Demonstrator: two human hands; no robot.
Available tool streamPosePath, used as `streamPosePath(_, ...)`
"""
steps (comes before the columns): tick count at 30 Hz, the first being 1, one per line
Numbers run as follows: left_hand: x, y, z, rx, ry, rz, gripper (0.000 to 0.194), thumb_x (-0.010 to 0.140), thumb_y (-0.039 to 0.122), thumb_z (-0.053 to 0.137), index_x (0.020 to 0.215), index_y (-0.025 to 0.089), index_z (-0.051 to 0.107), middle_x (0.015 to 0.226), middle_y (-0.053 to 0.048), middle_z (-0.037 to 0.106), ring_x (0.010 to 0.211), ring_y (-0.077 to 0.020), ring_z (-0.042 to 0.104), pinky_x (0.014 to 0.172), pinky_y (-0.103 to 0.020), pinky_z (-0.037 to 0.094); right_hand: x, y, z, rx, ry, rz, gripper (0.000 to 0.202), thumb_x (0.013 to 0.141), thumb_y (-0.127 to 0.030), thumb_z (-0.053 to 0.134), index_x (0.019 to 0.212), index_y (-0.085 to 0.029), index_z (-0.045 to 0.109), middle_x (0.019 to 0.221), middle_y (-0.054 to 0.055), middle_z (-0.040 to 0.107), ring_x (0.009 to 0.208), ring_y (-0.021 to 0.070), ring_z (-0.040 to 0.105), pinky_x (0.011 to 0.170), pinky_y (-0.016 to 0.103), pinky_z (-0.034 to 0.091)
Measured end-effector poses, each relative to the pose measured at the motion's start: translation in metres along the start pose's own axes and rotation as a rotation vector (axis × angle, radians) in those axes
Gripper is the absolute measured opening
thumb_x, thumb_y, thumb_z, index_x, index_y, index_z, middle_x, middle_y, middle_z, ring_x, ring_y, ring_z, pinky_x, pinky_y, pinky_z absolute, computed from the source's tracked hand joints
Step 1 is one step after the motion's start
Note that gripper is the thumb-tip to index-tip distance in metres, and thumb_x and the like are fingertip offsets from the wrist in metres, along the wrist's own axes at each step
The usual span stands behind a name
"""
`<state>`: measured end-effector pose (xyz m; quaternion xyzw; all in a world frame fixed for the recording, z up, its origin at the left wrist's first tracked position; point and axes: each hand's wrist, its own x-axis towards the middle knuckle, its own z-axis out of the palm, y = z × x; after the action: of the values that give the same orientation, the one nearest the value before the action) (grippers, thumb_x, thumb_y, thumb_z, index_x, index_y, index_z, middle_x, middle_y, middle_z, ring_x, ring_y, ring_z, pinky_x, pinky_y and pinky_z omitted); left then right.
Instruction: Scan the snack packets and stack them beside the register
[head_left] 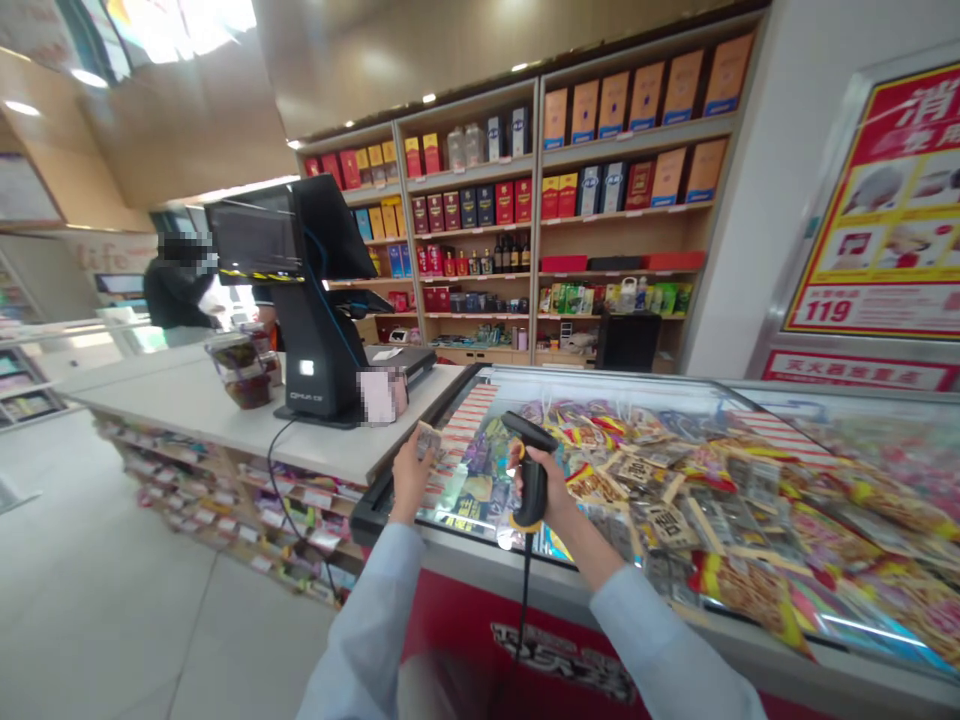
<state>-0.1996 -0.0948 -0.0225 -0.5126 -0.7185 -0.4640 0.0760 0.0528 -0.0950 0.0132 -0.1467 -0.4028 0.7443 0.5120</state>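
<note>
In my right hand [551, 482] is a black barcode scanner [534, 480] with orange trim, its head tilted toward the left and its cable hanging down in front of the freezer. My left hand [411, 475] grips a small, light-coloured packet [429, 440] near the freezer's left edge; its print is too small to read. Both hands are above the glass top of a chest freezer [469, 535]. Many wrapped snack packs [667, 520] lie spread over the right part of the glass.
A black checkout terminal [319, 370] stands on the white counter [172, 385] at left, beside plastic jars [241, 370]. Shelves of boxed bottles [472, 205] line the back wall. A person [176, 290] stands at the far left. A red-and-yellow sign [885, 210] hangs at right.
</note>
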Motion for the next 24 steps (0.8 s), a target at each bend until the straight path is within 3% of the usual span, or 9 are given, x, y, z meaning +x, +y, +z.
streamPosePath(3, -0.01, -0.006, 0.001, 0.243, 0.028, 0.022, 0.048, 0.087, 0.029, 0.047, 0.131, 0.011, 0.051, 0.112, -0.018, 0.064, 0.1, -0.0283, 0.06, 0.087, -0.042, 0.046, 0.022, 0.033, 0.001, 0.008, -0.003, 0.098, 0.029, 0.066, -0.042, 0.068, 0.073, -0.014, 0.063, 0.062, 0.002, 0.065, 0.04, 0.0089, 0.05, 0.036, 0.021, 0.042)
streamPosePath(8, -0.023, -0.004, 0.007, 0.518, 0.223, 0.125, 0.034, 0.09, 0.029, 0.041, 0.107, 0.015, 0.067, 0.13, -0.016, 0.056, 0.12, -0.0337, 0.047, 0.096, -0.049, 0.038, 0.033, 0.065, -0.007, -0.016, 0.019, 0.18, 0.03, 0.067, -0.043, 0.067, 0.07, -0.014, 0.062, 0.059, 0.003, 0.064, 0.04, 0.0097, 0.051, 0.037, 0.021, 0.042)
streamPosePath(15, -0.022, -0.014, 0.014, 0.438, 0.118, 0.109, 0.038, 0.091, 0.029, 0.037, 0.108, 0.014, 0.067, 0.112, -0.014, 0.066, 0.106, -0.0279, 0.056, 0.088, -0.04, 0.044, 0.029, 0.064, -0.01, 0.018, 0.032, 0.172, 0.03, 0.068, -0.045, 0.066, 0.071, -0.015, 0.063, 0.056, 0.002, 0.061, 0.041, 0.0097, 0.05, 0.039, 0.021, 0.042)
streamPosePath(19, -0.019, -0.011, 0.01, 0.37, 0.162, 0.119, 0.037, 0.09, 0.029, 0.038, 0.109, 0.013, 0.065, 0.114, -0.015, 0.065, 0.108, -0.0278, 0.056, 0.092, -0.041, 0.042, 0.03, 0.066, -0.011, 0.013, 0.042, 0.183, 0.03, 0.067, -0.046, 0.066, 0.071, -0.016, 0.062, 0.055, 0.002, 0.062, 0.039, 0.0109, 0.05, 0.037, 0.022, 0.039)
streamPosePath(24, -0.034, 0.001, -0.011, 0.236, 0.261, 0.228, 0.037, 0.09, 0.027, 0.038, 0.12, 0.015, 0.058, 0.124, -0.013, 0.06, 0.119, -0.0267, 0.05, 0.104, -0.045, 0.034, 0.031, 0.069, -0.013, 0.016, 0.02, 0.177, 0.033, 0.066, -0.046, 0.066, 0.071, -0.014, 0.063, 0.057, 0.002, 0.063, 0.039, 0.0101, 0.051, 0.037, 0.021, 0.04)
